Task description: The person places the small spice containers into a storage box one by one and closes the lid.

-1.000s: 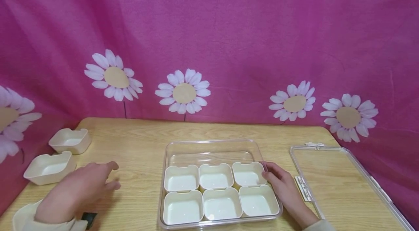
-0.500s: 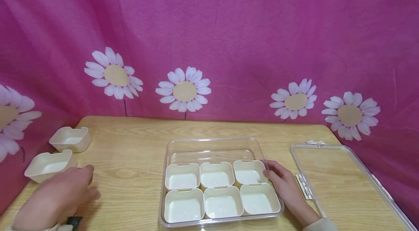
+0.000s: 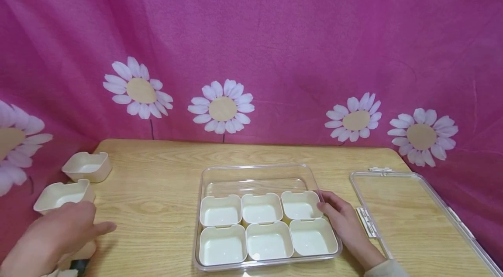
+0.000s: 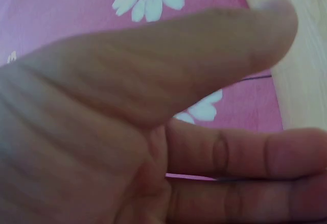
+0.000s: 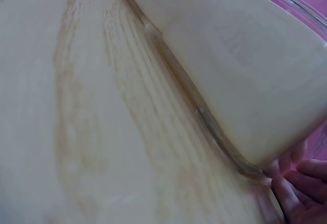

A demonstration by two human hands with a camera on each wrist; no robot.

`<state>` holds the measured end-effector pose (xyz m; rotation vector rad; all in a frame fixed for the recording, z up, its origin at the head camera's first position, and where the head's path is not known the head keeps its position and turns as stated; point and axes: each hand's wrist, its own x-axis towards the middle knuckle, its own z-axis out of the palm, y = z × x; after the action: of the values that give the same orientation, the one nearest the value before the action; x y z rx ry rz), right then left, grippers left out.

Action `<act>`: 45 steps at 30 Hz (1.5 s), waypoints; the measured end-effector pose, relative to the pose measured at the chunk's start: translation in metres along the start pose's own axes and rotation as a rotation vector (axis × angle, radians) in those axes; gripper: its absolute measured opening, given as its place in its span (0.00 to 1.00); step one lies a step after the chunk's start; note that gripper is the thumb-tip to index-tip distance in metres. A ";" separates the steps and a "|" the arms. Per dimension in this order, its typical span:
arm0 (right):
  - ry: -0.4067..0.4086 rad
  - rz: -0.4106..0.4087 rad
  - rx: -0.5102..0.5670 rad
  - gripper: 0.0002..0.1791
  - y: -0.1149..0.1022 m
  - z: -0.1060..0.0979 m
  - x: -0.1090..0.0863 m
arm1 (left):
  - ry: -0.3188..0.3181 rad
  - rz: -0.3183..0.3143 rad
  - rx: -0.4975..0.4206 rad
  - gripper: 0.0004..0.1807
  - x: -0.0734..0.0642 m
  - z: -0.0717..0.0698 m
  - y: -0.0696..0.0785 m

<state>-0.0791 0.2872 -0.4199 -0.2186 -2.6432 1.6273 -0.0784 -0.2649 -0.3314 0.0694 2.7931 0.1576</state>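
Head view takes in the wooden tabletop (image 3: 157, 194) and, near its front middle, the clear box (image 3: 255, 186), which looks like hard plastic: stiff, fairly light for its size, smooth enough to slide under a push and liable to crack if dropped; its side walls seem the best hold. To its right, apart from it, lies the clear lid (image 3: 424, 216), probably just as stiff and better lifted by its frame than by the flat panel. Six cream bins (image 3: 269, 242) sit upright in two rows inside the box; two loose bins (image 3: 89, 168) stand by the table's left edge, and what looks like a third bin (image 3: 84, 251) shows partly beneath the left hand (image 3: 64, 230). Each bin should be light, firm and a little slick, easiest to pinch at a side wall near the rim. The right hand (image 3: 343, 220) grips the box's right wall, thumb at the rim; the left has its thumb spread wide and holds nothing visible. Left wrist view alone shows that palm, its fingers straight with no bin against them, while right wrist view shows fingers at the box's corner that the head view mostly hides.
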 end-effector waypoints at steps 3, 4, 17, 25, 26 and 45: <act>0.002 0.003 0.002 0.23 0.000 0.000 0.000 | 0.029 0.056 0.004 0.24 0.004 0.004 0.003; 0.001 0.006 0.001 0.23 0.000 0.000 0.000 | 0.035 0.061 0.008 0.23 0.005 0.004 0.003; -0.015 0.034 -0.051 0.24 -0.001 -0.002 0.001 | 0.028 0.095 -0.046 0.17 0.005 0.005 0.011; -0.006 0.043 -0.053 0.24 -0.002 -0.001 0.000 | 0.018 0.084 -0.026 0.17 0.004 0.008 0.003; -0.009 0.046 -0.050 0.24 -0.001 -0.001 0.000 | -0.002 0.078 -0.034 0.17 0.005 0.008 0.003; -0.012 0.038 -0.057 0.24 -0.001 -0.001 0.001 | -0.039 0.151 -0.125 0.21 0.019 0.014 0.008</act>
<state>-0.0797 0.2880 -0.4185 -0.2634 -2.7139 1.5700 -0.0910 -0.2546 -0.3502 0.2501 2.7310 0.3628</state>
